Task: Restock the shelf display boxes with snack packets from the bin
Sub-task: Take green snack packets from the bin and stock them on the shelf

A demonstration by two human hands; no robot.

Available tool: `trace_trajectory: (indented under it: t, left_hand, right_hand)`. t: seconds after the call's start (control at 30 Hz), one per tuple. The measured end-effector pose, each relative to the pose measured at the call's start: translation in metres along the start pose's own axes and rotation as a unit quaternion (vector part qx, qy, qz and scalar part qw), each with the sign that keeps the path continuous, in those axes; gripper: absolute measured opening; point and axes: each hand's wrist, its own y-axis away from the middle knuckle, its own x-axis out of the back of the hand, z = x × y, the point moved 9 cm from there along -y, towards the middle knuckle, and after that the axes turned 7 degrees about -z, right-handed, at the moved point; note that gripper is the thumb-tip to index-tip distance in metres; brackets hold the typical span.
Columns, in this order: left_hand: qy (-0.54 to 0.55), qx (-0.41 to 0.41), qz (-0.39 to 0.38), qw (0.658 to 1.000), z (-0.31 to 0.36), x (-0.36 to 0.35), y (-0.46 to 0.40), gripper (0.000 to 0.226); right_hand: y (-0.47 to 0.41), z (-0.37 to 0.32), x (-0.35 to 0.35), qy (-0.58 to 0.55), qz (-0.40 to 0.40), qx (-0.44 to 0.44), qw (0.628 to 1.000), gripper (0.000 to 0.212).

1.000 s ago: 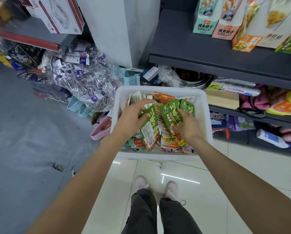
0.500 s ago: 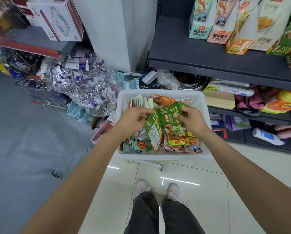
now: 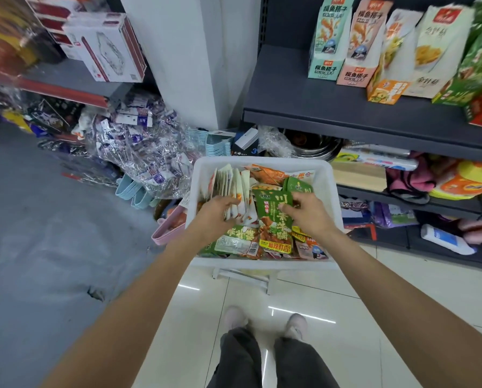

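1. On the far left, a grey shelf carries a white-and-maroon cardboard carton (image 3: 105, 49); below it lies a heap of crinkled clear-plastic bags (image 3: 139, 152).
2. The left hand (image 3: 216, 217) has moved from the green packets to a row of pale, upright packets (image 3: 231, 186) on the left of the white plastic bin (image 3: 262, 162), its fingers curled over their top edges. It seems to be gathering them, though a firm grip cannot be confirmed.
3. At the bin's middle, the large green foil snack packet (image 3: 273, 217), half a second ago held up between both hands, now lies tilted on the pile of mixed packets.
4. The right hand (image 3: 308, 217) pinches this packet's upper right edge, fingers bent round it.
5. Further right, the tall printed cardboard display boxes (image 3: 354, 46) stand on the dark metal shelf (image 3: 318, 107), well apart from the bin.
6. Judgement: sorting continues; nothing has left the bin yet, so restocking itself remains ahead.
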Motion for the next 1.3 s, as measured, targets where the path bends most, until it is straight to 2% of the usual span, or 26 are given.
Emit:
trace_trajectory:
  t: [0.1, 0.2, 0.27, 0.4, 0.57, 0.63, 0.73, 0.87, 1.0, 1.07, 1.2, 1.3]
  left_hand:
    - [-0.044, 0.055, -0.004, 0.998, -0.024, -0.004, 0.009, 0.046]
    - [-0.097, 0.064, 0.049, 0.992, -0.036, 0.001, 0.020, 0.041]
    - [-0.117, 0.068, 0.078, 0.988, -0.041, 0.003, 0.029, 0.036]
    - [-0.082, 0.050, 0.092, 0.991, -0.041, 0.004, 0.041, 0.029]
    - [-0.045, -0.001, 0.048, 0.998, -0.009, 0.011, 0.039, 0.025]
    - [-0.008, -0.010, 0.030, 0.999, 0.007, 0.012, 0.036, 0.016]
    - [0.055, -0.022, 0.014, 0.998, 0.031, 0.013, 0.036, 0.015]
    - [0.138, -0.046, 0.042, 0.988, 0.074, 0.018, 0.032, 0.014]
    - [0.308, -0.050, 0.064, 0.948, 0.125, 0.011, 0.022, 0.013]
    - [0.347, -0.057, 0.072, 0.933, 0.150, 0.003, 0.015, 0.017]
    - [0.231, -0.113, 0.180, 0.950, 0.200, -0.003, -0.001, 0.013]
    - [0.178, -0.131, 0.234, 0.947, 0.237, -0.009, -0.021, 0.007]
  right_hand:
    - [0.000, 0.000, -0.010, -0.015, -0.008, 0.007, 1.000, 0.019]
    - [0.001, 0.002, -0.023, -0.019, -0.037, 0.009, 0.999, 0.016]
    - [0.001, 0.004, -0.027, -0.019, -0.041, 0.008, 0.999, 0.024]
    - [0.007, -0.004, -0.024, -0.034, -0.005, 0.009, 0.999, 0.046]
    - [0.013, -0.017, -0.008, -0.059, 0.013, 0.021, 0.998, 0.051]
    - [0.016, -0.023, 0.004, -0.072, 0.023, 0.041, 0.996, 0.048]
    - [0.021, -0.026, 0.029, -0.078, 0.050, 0.056, 0.994, 0.037]
    - [0.030, -0.020, 0.070, -0.082, 0.074, 0.068, 0.992, 0.036]
    - [0.046, -0.020, 0.117, -0.083, 0.098, 0.110, 0.986, 0.031]
    - [0.053, -0.014, 0.143, -0.083, 0.109, 0.128, 0.982, 0.026]
    - [0.060, 0.007, 0.203, -0.072, 0.157, 0.135, 0.976, 0.006]
    - [0.064, 0.021, 0.249, -0.048, 0.186, 0.145, 0.971, 0.011]
